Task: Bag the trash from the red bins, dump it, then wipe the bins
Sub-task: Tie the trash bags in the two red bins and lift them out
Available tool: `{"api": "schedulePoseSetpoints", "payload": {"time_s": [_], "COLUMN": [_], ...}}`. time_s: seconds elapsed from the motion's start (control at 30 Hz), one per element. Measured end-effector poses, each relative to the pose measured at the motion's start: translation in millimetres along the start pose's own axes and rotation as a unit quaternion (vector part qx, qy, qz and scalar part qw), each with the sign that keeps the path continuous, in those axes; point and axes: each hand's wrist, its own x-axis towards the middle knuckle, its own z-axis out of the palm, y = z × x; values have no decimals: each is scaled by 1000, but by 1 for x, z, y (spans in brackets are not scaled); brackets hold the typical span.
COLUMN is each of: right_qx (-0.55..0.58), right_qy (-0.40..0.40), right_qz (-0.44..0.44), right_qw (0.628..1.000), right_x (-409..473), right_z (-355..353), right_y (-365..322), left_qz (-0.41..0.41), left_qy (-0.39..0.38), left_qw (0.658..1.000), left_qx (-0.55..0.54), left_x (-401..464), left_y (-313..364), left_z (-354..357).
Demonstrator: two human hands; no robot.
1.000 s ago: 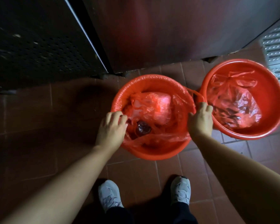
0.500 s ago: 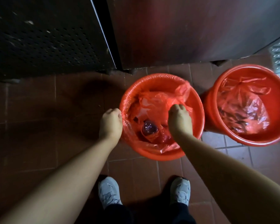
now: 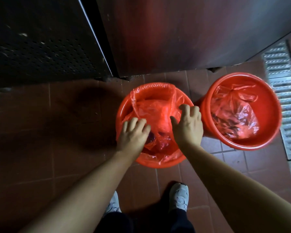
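Under our left hand point(image 3: 133, 132) we see a round red plastic bin point(image 3: 123, 108) lined with a translucent red plastic bag point(image 3: 151, 108). Right of our right hand point(image 3: 188, 125) sits a second round red plastic bin point(image 3: 274, 115). Below: reddish-brown square floor tiles point(image 3: 74, 132), white laced shoes point(image 3: 179, 197).

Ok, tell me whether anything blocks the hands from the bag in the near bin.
Nothing visible does. The left hand and right hand are already on the red bag inside the near bin, with nothing lying over it.

both arms reach down — left hand point(image 3: 133, 133) and right hand point(image 3: 187, 124) spread.
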Motion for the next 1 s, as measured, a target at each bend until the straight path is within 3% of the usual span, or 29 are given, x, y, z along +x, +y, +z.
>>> {"api": "schedulePoseSetpoints", "payload": {"time_s": [0.07,0.13,0.2,0.27,0.43,0.6,0.73,0.8,0.9,1.0], "right_qx": [-33,-37,-9,18,71,124,174,204,295,371], "right_qy": [-25,-68,-81,-73,-43,-29,-25,-50,-149,-207], "right_qz": [66,97,108,114,69,32,61,90,144,143], "right_qw": [997,992,991,991,994,991,983,974,933,894], "right_x": [10,16,20,21,13,3,-1,-2,-1,-3], "right_z": [-5,-6,-6,-9,-19,-34,-59,-76,-103,-131], "right_y": [2,0,-1,-5,-9,-11,-22,-28,-35,-38], "left_qz": [-97,-185,-305,-368,-295,-337,-326,-335,-322,-317], "left_qy": [22,-10,-75,-127,-176,-85,-27,-10,-53,-87], "left_qw": [994,982,947,910,934,910,893,877,863,812], "left_qx": [38,34,-72,-142,-97,-225,-311,-346,-385,-482], "left_x": [-3,-3,3,11,16,24,33,38,42,40], "left_y": [-10,-19,-26,-30,-26,-14,3,9,15,21], "left_z": [-8,-13,-15,-14,-8,-17,-57,-79,-110,-139]}}
